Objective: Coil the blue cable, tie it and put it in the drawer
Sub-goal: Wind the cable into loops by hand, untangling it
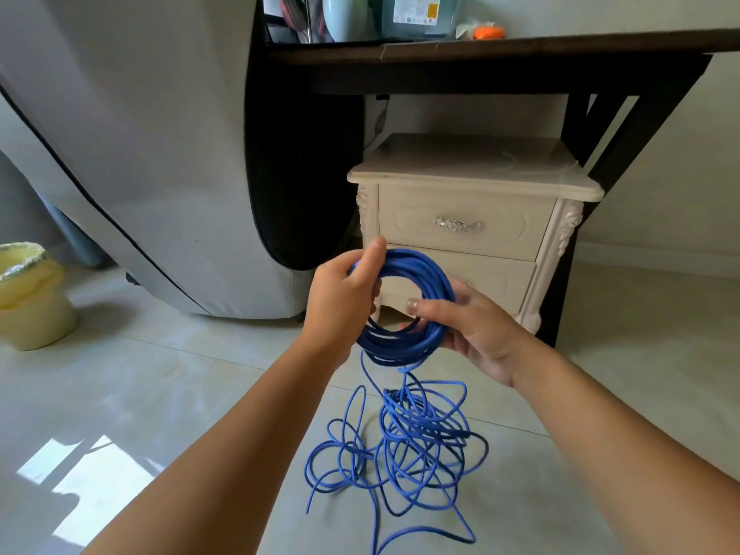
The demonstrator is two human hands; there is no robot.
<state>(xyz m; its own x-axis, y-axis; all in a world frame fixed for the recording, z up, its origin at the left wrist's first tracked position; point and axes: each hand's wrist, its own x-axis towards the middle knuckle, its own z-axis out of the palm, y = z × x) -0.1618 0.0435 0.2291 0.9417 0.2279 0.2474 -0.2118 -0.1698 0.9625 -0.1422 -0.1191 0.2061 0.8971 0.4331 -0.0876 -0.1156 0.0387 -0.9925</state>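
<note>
The left hand [344,290] grips the upper left arc of the coiled blue cable [424,270], thumb laid over the top and fingers curled round the bundle. The right hand [476,334] holds the lower right arc, its thumb pressed across the front of the loops and its fingers behind them. The coil is upright between the two hands, in the air. From just below the right thumb a strand drops to a loose tangle [416,430] of the same cable, spread on the tiled floor [200,394] beneath both wrists.

Beyond the fingertips stands a cream nightstand [472,166]. Its front edge is close behind the coil, and its carved right leg [532,318] is just past the right hand's fingers. It sits under a dark table [480,50], whose edge runs well above the hands. Left of the left hand hangs a grey fabric cover [140,154], with open floor between its hem and the left forearm. Open floor also lies right of the right forearm.

The nightstand's upper drawer [420,218] and lower drawer [492,278] are both closed. Far left of the left hand is a waste bin [28,298] lined with a pale yellow bag; I cannot tell what is inside. On the table are a clear labelled box [420,14] and something orange [488,32]
</note>
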